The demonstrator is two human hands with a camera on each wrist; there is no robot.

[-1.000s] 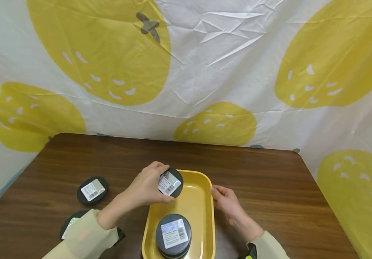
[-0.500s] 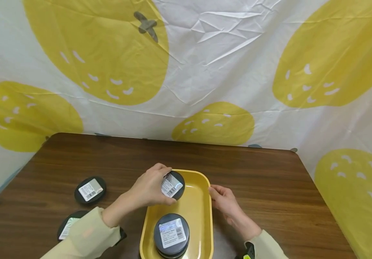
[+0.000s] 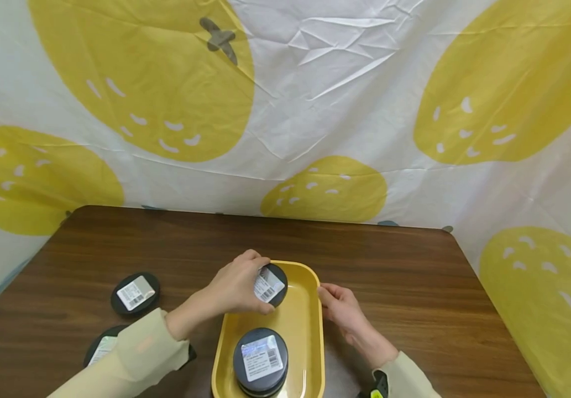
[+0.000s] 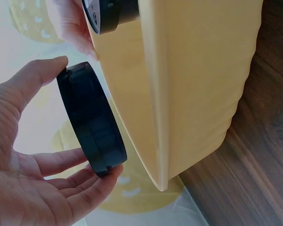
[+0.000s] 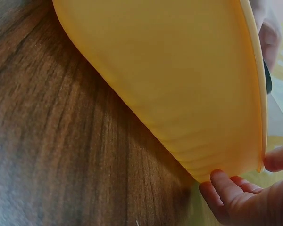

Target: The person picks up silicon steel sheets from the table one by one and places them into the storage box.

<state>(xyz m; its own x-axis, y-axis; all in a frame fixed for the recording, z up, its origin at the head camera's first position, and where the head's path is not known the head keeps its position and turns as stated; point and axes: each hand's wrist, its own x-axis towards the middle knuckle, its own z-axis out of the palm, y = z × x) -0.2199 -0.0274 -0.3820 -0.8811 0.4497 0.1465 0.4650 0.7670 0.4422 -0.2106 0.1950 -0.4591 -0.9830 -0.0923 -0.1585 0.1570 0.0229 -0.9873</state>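
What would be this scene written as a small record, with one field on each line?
Left hand: holds a black disc, tilted, above the far end of the tray
Right hand: holds the tray's rim on the right side
Yellow tray: on the brown table
Tray contents: labelled black disc, apparently stacked on another
Left of tray: two labelled discs, one whole, one partly hidden
Backdrop: white cloth, yellow print

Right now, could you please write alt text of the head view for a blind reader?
The left hand holds a labelled black disc at the far end of a yellow tray; the right hand holds the tray's rim. Another disc sits in the tray, two more discs on the brown table.
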